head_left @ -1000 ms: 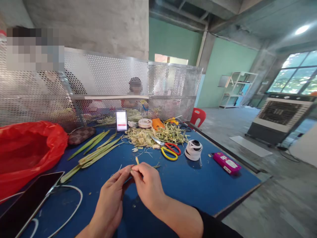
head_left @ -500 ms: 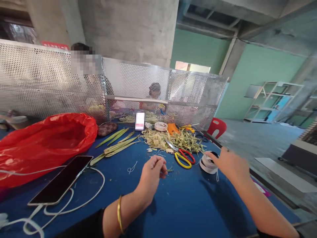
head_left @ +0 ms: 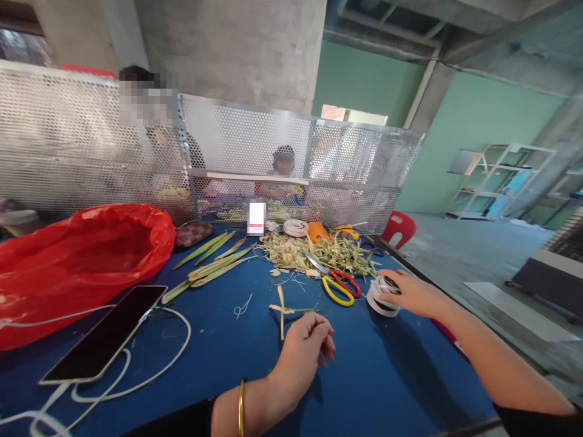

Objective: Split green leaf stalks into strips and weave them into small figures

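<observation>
My right hand (head_left: 412, 294) is closed round a white spool (head_left: 381, 298) at the right of the blue table, thumb and fingers on its top. My left hand (head_left: 310, 340) hovers low over the table's middle. Its fingers are curled together, and whatever may be in them is hidden. Just beyond the left knuckles lies a small cross of folded leaf strips (head_left: 281, 311). Scissors (head_left: 339, 287) with one red and one yellow handle lie between the spool and a heap of leaf scraps (head_left: 296, 254).
Long leaf strips (head_left: 218, 270), a phone (head_left: 107, 334) with white cables and a red plastic bag (head_left: 86, 261) fill the left side. A loop of white thread (head_left: 243, 308) lies mid-table. Behind stands a perforated metal screen (head_left: 250, 139), with people beyond it.
My left hand has moved right and nearer to me, uncovering the leaf cross. My right hand's fingers have come down around the white spool.
</observation>
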The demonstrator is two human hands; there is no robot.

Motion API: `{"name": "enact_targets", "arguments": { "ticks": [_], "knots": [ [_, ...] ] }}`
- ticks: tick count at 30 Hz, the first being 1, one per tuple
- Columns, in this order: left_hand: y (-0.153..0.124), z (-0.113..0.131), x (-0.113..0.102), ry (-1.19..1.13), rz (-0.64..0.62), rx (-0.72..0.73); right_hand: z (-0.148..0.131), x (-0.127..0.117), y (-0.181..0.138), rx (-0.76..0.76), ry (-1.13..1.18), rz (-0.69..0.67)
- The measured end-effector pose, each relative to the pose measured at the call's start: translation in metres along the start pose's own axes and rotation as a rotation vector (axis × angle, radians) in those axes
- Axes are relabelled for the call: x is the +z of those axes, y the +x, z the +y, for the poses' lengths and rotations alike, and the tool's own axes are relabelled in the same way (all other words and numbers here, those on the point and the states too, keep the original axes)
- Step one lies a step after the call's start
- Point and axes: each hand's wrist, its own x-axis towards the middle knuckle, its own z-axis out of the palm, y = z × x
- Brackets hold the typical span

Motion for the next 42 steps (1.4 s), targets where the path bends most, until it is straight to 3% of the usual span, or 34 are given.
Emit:
{"name": "enact_targets", "arguments": {
  "ticks": [3,5,7,11,16,20,30,34,42],
  "knots": [
    [-0.002,-0.004,0.002,0.023,-0.027,-0.022,-0.006,0.002,-0.008,-0.022,-0.082,0.111],
    [-0.003,-0.007,0.002,0.027,-0.039,-0.053,-0.015,0.003,-0.015,-0.069,-0.199,0.306],
    [-0.003,-0.010,0.002,0.023,-0.061,-0.072,-0.028,0.007,-0.021,-0.203,-0.306,0.412],
    [-0.001,-0.016,0.002,0.023,-0.100,-0.100,-0.052,0.024,-0.021,-0.430,-0.512,0.369],
    [0.001,-0.017,0.001,-0.026,-0.077,-0.114,-0.062,0.044,-0.010,-0.427,-0.608,0.407],
    [0.002,-0.017,0.000,-0.069,-0.066,-0.111,-0.058,0.049,-0.022,-0.395,-0.458,0.445],
    [0.005,-0.010,-0.004,-0.059,-0.043,-0.108,-0.056,0.056,-0.096,-0.233,0.480,0.395],
    [0.007,-0.011,-0.004,-0.055,-0.087,-0.139,-0.071,0.056,-0.115,-0.350,0.513,0.455],
    [0.009,-0.003,-0.008,-0.273,-0.359,-0.430,-0.128,0.081,-0.135,-0.715,0.287,0.467]
  ]
}}
